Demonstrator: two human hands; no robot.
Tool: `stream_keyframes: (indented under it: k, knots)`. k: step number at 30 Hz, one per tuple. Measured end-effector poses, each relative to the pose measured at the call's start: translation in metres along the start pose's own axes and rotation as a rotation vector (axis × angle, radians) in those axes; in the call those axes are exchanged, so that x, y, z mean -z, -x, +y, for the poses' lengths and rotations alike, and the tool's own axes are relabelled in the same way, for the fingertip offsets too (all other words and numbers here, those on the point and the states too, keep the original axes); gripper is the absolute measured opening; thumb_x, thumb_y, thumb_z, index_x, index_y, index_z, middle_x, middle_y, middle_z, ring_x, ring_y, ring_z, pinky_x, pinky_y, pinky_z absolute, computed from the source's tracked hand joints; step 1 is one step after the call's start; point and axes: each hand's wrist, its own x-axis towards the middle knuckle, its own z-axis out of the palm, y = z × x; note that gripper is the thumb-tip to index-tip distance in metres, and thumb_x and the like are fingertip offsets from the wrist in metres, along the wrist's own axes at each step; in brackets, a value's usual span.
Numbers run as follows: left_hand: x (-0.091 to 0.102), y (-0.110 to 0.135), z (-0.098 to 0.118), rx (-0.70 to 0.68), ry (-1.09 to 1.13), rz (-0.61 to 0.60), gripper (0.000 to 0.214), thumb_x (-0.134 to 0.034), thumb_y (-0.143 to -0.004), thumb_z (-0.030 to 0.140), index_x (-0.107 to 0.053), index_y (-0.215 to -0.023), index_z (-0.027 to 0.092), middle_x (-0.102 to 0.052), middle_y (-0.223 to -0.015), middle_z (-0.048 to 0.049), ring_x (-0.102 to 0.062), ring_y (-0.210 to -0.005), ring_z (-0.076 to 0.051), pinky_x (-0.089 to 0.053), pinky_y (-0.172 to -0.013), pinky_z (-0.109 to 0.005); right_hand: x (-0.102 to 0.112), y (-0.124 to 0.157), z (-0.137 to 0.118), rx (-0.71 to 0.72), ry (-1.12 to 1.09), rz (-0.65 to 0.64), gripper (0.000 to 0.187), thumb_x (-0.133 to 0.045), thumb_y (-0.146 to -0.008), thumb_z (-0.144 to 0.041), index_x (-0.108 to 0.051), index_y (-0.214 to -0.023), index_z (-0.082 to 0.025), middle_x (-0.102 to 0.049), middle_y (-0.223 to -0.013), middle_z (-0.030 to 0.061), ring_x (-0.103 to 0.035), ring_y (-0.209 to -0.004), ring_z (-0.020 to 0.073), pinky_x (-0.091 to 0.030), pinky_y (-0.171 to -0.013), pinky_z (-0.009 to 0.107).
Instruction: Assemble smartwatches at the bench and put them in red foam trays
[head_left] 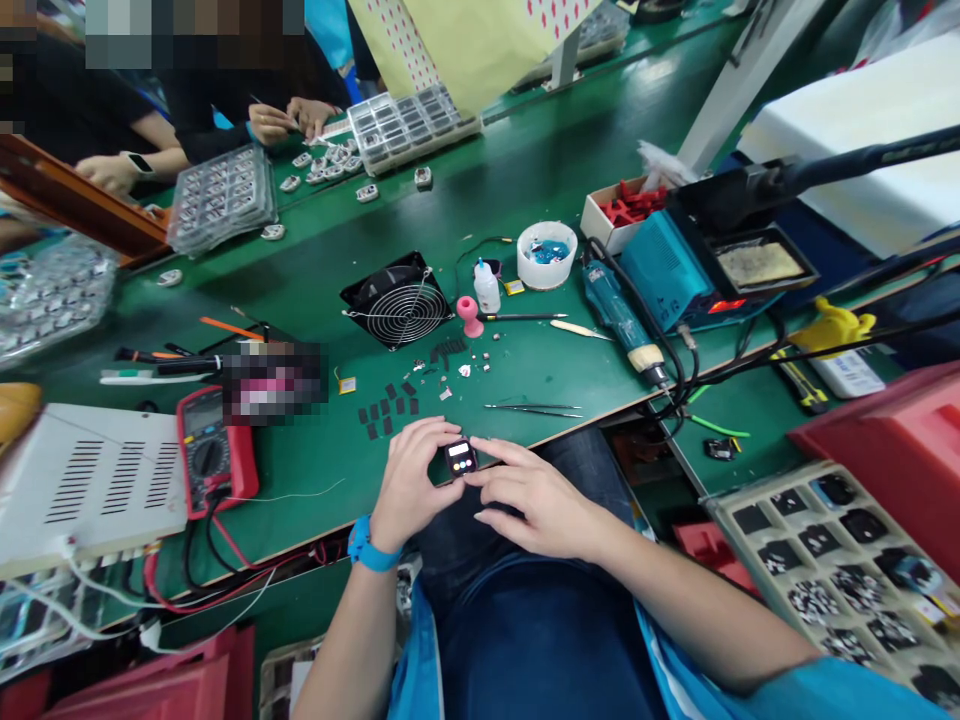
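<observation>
A small smartwatch body without a strap (460, 458) shows a lit screen with coloured icons, just over the bench's front edge. My left hand (416, 475) grips it by its left side between fingers and thumb. At its right side my right hand (529, 492) has its index finger against the case; the other fingers are spread and partly extended. Beyond my hands lie several black rectangular pads (387, 408) and tiny loose parts (465, 371). Tweezers (534, 409) rest on the green bench to the right.
A fan (401, 302), a white bottle (487, 287) and a white tub (547, 256) stand mid-bench. To the right are an electric screwdriver (619, 310) and a soldering station (675, 265); at left, a red multimeter (214, 450). Across the bench, co-workers' hands (292, 120) work near parts trays (409, 128).
</observation>
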Motion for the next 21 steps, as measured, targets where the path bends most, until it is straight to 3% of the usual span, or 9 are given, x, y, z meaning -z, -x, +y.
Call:
stream_keyframes:
  k: [7,12,15,18,21]
  knots:
    - [0.000,-0.001,0.000,0.018,0.007,0.003,0.032,-0.072,-0.082,0.025,-0.064,-0.112,0.024,-0.072,-0.119,-0.0071,-0.061,-0.125,-0.031,-0.047,-0.106,-0.052,-0.007,0.001,0.004,-0.026,0.083,0.037,0.016,-0.064,-0.095,-0.022,-0.068,-0.110,-0.015,-0.069,-0.136,0.0148,-0.043,-0.149,0.0333,-0.047,-0.117,0.054]
    - [0.000,0.001,0.000,0.013,0.038,0.047,0.036,-0.077,-0.081,0.025,-0.064,-0.114,0.025,-0.072,-0.118,-0.0067,-0.062,-0.123,-0.031,-0.047,-0.106,-0.053,-0.013,-0.002,0.006,-0.139,-0.020,0.179,0.018,-0.060,-0.097,-0.021,-0.065,-0.113,-0.016,-0.068,-0.134,0.0179,-0.052,-0.142,0.0329,-0.045,-0.116,0.056]
    - [-0.002,0.006,0.009,0.023,0.179,0.112,0.035,-0.075,-0.086,0.030,-0.065,-0.119,0.027,-0.071,-0.118,-0.0084,-0.063,-0.122,-0.030,-0.051,-0.104,-0.052,-0.015,-0.007,0.002,-0.290,-0.447,0.261,0.011,-0.063,-0.096,-0.031,-0.062,-0.101,-0.021,-0.074,-0.118,0.0123,-0.069,-0.118,0.0252,-0.055,-0.103,0.044]
    - [-0.006,0.010,0.020,0.012,0.355,0.143,0.040,-0.075,-0.086,0.050,-0.068,-0.119,0.028,-0.070,-0.116,-0.0112,-0.065,-0.118,-0.033,-0.057,-0.098,-0.053,-0.018,-0.012,-0.005,-0.470,-1.068,0.256,0.035,-0.075,-0.087,-0.050,-0.054,-0.087,-0.022,-0.074,-0.092,0.0044,-0.074,-0.084,0.0185,-0.058,-0.079,0.031]
    - [-0.011,0.013,0.027,-0.030,0.433,0.158,0.046,-0.074,-0.084,0.060,-0.068,-0.121,0.033,-0.071,-0.112,-0.0115,-0.066,-0.115,-0.035,-0.060,-0.093,-0.055,-0.021,-0.012,-0.009,-0.508,-1.431,0.197,0.049,-0.088,-0.073,-0.052,-0.051,-0.081,-0.021,-0.071,-0.084,0.0022,-0.074,-0.077,0.0185,-0.054,-0.074,0.029]
